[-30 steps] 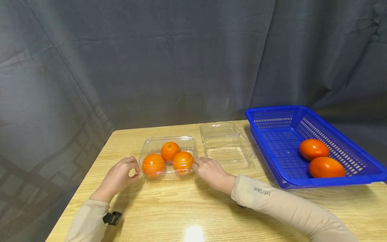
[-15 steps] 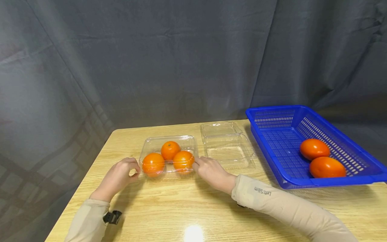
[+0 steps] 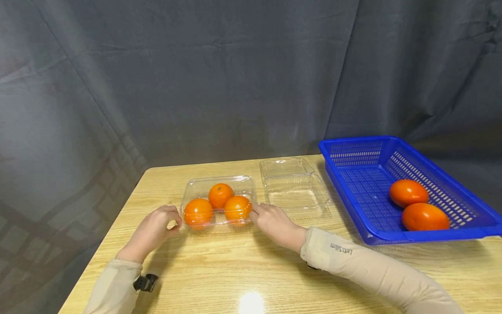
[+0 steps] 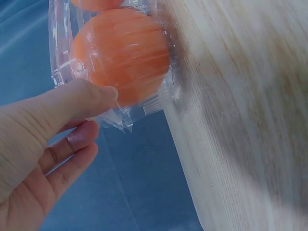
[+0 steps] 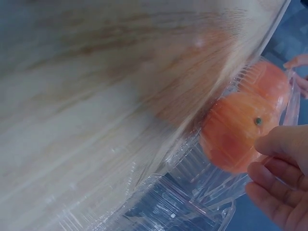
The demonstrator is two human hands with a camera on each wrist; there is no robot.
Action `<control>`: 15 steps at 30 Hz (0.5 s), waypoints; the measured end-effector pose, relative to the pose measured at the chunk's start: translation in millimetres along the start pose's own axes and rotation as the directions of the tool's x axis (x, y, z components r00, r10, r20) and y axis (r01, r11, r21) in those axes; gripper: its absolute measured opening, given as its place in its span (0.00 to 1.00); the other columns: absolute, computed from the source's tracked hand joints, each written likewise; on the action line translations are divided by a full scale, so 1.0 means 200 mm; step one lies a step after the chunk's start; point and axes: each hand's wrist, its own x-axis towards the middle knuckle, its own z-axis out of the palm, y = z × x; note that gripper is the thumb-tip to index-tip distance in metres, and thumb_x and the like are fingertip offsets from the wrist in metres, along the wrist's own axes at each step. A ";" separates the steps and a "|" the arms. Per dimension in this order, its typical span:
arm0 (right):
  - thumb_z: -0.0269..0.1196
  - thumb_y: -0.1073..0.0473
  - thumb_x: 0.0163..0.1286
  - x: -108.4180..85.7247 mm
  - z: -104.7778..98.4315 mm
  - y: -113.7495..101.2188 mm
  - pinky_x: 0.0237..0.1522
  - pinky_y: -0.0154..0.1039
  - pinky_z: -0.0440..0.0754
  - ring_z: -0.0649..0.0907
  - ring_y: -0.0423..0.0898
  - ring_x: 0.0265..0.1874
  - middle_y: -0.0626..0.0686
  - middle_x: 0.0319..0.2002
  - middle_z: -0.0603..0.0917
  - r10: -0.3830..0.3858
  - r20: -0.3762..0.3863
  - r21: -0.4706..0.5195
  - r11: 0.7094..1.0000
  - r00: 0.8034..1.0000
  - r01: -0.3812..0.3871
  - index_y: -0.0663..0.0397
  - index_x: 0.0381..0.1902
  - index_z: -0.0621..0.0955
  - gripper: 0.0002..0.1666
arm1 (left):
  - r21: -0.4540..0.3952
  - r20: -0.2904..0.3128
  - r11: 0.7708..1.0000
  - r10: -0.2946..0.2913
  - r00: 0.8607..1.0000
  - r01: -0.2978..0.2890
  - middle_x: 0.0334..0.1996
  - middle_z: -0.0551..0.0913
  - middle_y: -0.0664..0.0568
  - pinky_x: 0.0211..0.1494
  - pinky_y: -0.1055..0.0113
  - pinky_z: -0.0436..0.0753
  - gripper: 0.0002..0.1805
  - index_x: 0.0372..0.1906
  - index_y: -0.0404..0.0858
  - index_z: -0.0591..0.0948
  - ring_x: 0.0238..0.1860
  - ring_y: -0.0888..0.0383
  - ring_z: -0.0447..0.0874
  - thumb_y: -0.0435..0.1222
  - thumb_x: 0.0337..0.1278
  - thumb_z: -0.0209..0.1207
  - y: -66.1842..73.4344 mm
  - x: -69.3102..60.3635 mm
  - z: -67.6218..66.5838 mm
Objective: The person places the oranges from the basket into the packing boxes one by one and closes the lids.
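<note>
Three oranges (image 3: 238,209) sit in a clear plastic clamshell (image 3: 243,179) on the table, left of centre. My left hand (image 3: 154,229) pinches the box's near left corner between thumb and forefinger. In the left wrist view, that thumb lies against the plastic beside an orange (image 4: 122,55), and the other fingers curl loosely below. At the opposite side, my right hand (image 3: 274,224) pinches the near right edge. The right wrist view shows its thumb over the rim, close to an orange (image 5: 231,132); its forefinger tip is partly hidden.
A second clear clamshell (image 3: 292,192) stands open just right of the first. On the right, a blue plastic basket (image 3: 353,205) holds two orange-red, oval fruits (image 3: 408,193). A grey curtain (image 3: 235,87) hangs behind the wooden table (image 3: 219,270).
</note>
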 end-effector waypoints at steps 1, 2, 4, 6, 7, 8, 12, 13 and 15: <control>0.66 0.72 0.50 0.00 0.00 0.00 0.23 0.27 0.78 0.77 0.39 0.23 0.53 0.38 0.84 0.001 0.001 0.006 1.000 1.000 -0.001 0.55 0.31 0.80 0.11 | -0.001 0.000 1.000 -0.003 1.000 0.003 0.22 0.76 0.61 0.31 0.67 0.79 0.14 0.17 0.42 0.80 0.29 0.59 0.77 0.20 0.29 0.66 0.00 0.00 0.00; 0.66 0.72 0.50 0.00 0.00 0.00 0.23 0.27 0.78 0.78 0.39 0.23 0.54 0.39 0.84 0.000 0.001 0.011 1.000 1.000 0.000 0.56 0.32 0.80 0.11 | -0.001 0.000 1.000 -0.009 1.000 0.009 0.22 0.76 0.61 0.31 0.67 0.79 0.14 0.17 0.42 0.80 0.29 0.59 0.77 0.20 0.29 0.66 0.00 0.00 0.00; 0.66 0.71 0.51 0.00 0.00 0.00 0.23 0.27 0.78 0.78 0.40 0.23 0.57 0.43 0.84 0.000 -0.001 0.027 1.000 1.000 0.000 0.56 0.32 0.80 0.11 | 0.001 0.000 1.000 -0.021 1.000 0.021 0.22 0.76 0.61 0.31 0.67 0.79 0.14 0.17 0.43 0.80 0.29 0.60 0.77 0.21 0.29 0.66 0.00 0.00 0.00; 0.66 0.70 0.52 -0.01 0.00 0.00 0.23 0.26 0.78 0.78 0.40 0.23 0.59 0.46 0.84 -0.002 -0.006 0.034 0.999 1.000 0.002 0.56 0.33 0.80 0.10 | 0.003 -0.002 1.000 -0.029 1.000 0.029 0.22 0.76 0.61 0.31 0.67 0.80 0.14 0.17 0.43 0.80 0.28 0.61 0.77 0.21 0.29 0.67 0.00 -0.01 0.00; 0.66 0.70 0.52 -0.01 0.00 0.00 0.23 0.26 0.78 0.78 0.40 0.23 0.60 0.48 0.83 -0.004 -0.009 0.032 0.999 1.000 0.004 0.56 0.33 0.80 0.10 | 0.005 -0.003 1.000 -0.029 1.000 0.029 0.22 0.76 0.61 0.31 0.68 0.80 0.14 0.17 0.43 0.80 0.28 0.61 0.76 0.21 0.29 0.67 0.00 -0.01 0.00; 0.66 0.70 0.52 -0.01 0.00 0.01 0.23 0.26 0.78 0.78 0.40 0.23 0.60 0.48 0.83 -0.006 -0.012 0.029 1.000 1.000 0.006 0.56 0.33 0.80 0.10 | 0.007 -0.005 1.000 -0.027 1.000 0.027 0.22 0.76 0.61 0.31 0.68 0.80 0.14 0.17 0.44 0.79 0.28 0.62 0.76 0.21 0.29 0.68 0.00 -0.01 0.00; 0.66 0.70 0.51 -0.01 0.00 0.01 0.22 0.26 0.77 0.78 0.39 0.22 0.58 0.47 0.84 -0.012 -0.025 0.000 1.000 1.000 0.012 0.55 0.33 0.80 0.11 | 0.006 -0.004 1.000 -0.013 1.000 0.013 0.22 0.76 0.60 0.31 0.68 0.80 0.13 0.18 0.42 0.80 0.28 0.62 0.76 0.22 0.28 0.69 0.00 -0.01 0.01; 0.66 0.71 0.51 -0.01 0.00 0.01 0.22 0.26 0.77 0.77 0.39 0.22 0.57 0.46 0.84 -0.015 -0.027 -0.008 1.000 1.000 0.014 0.55 0.33 0.80 0.11 | 0.004 -0.003 1.000 -0.012 1.000 0.012 0.23 0.76 0.60 0.31 0.68 0.81 0.13 0.18 0.42 0.80 0.28 0.62 0.76 0.23 0.28 0.69 0.00 -0.01 0.01; 0.66 0.72 0.50 -0.01 0.00 0.01 0.22 0.26 0.77 0.77 0.39 0.22 0.55 0.43 0.84 -0.019 -0.031 -0.019 1.000 0.999 0.018 0.55 0.33 0.80 0.12 | 0.001 -0.001 1.000 -0.015 1.000 0.015 0.23 0.77 0.59 0.32 0.67 0.81 0.13 0.18 0.42 0.80 0.29 0.61 0.77 0.23 0.29 0.70 0.00 -0.01 0.01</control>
